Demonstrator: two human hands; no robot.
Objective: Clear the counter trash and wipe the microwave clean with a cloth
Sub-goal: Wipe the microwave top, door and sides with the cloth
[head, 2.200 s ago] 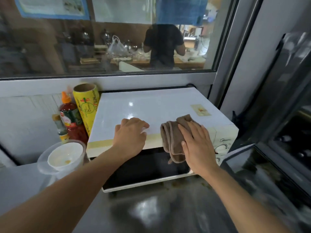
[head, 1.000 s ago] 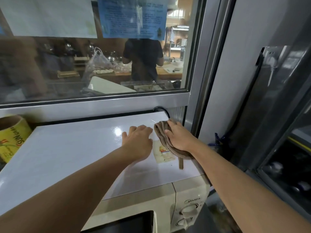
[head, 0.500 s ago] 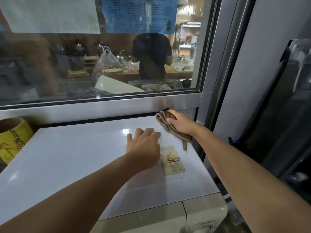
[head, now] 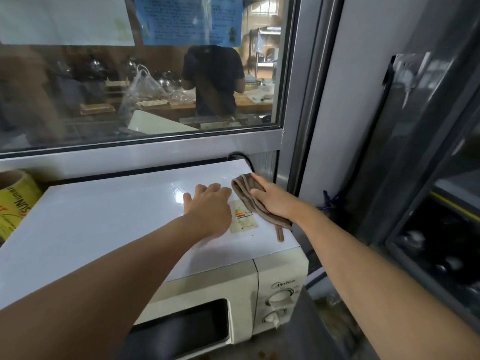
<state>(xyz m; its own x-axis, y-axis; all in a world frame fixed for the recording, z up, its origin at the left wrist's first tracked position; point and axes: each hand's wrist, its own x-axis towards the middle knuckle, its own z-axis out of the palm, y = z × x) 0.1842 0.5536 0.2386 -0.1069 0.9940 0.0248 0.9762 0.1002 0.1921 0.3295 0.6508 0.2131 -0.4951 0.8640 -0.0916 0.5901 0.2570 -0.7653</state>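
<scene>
Here, left hand (head: 207, 207) flat, fingers loosely spread, resting on white microwave (head: 109, 224) top beside yellowed sticker (head: 244, 220). Right hand (head: 275, 200) pressing brown cloth (head: 249, 198) against the top's back right corner, fingers nearly straight, cloth tail trailing toward the right edge. Both forearms stretched forward, hands close together, not touching. Yellow roll (head: 15, 201) standing left of microwave.

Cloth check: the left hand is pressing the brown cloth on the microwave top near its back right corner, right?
Not quite. The head view shows the right hand pressing the cloth there; the left hand rests bare on the microwave top beside it.
</scene>
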